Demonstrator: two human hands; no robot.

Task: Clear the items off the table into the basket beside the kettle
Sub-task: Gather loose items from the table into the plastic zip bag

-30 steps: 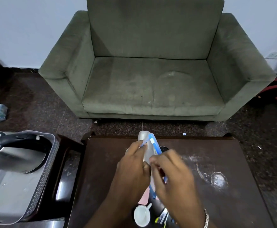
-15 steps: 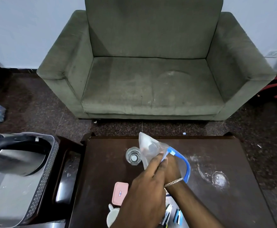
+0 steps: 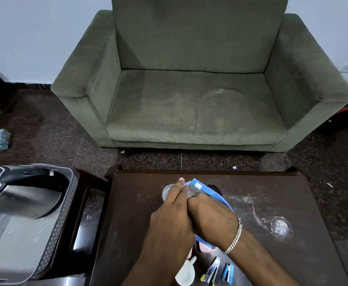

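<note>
Both my hands meet over the middle of the dark wooden table (image 3: 272,195). They hold a clear plastic bag with a blue zip rim (image 3: 210,193). My left hand (image 3: 172,221) lies along the bag's left side, fingers reaching its top. My right hand (image 3: 212,220), with a bracelet on the wrist, is closed, and the blue rim loops around it. A glass (image 3: 165,193) peeks out beyond my left fingers. A pink case (image 3: 207,247) shows under the bag. A white cup (image 3: 186,273), a clipper (image 3: 212,269) and a small blue item (image 3: 227,270) lie near the front edge.
A grey perforated basket (image 3: 53,234) sits on a lower surface left of the table, with a steel kettle (image 3: 20,199) at its far end. A green sofa (image 3: 189,89) stands beyond the table. White residue marks (image 3: 280,226) cover the table's right part.
The bag was upright between both hands, then opened wide. Now it is lower over the table, with my hands pressed together and the pink case mostly covered.
</note>
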